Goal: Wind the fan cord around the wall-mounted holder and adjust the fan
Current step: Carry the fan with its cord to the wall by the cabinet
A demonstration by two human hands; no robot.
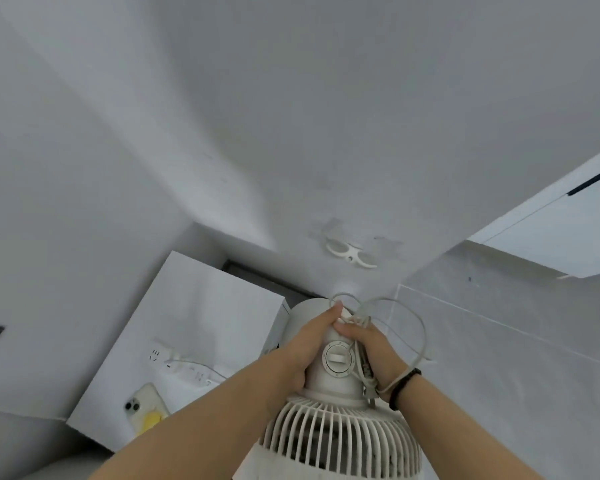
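A white fan (340,434) with a ribbed grille fills the bottom middle; its round motor housing has a dial knob (338,358) on the back. My left hand (309,344) grips the housing's left side. My right hand (374,351) holds the right side together with a bundle of the white cord (409,327), which loops out to the right and over my wrist. The white wall-mounted holder (352,253), with two wing-shaped loops, sits on the wall above the fan with no cord on it.
A white cabinet (201,306) stands to the left, carrying a power strip (174,362) and a phone (146,407) in a clear case. A white cupboard (568,233) hangs at the upper right. A grey tiled wall (516,358) lies to the right.
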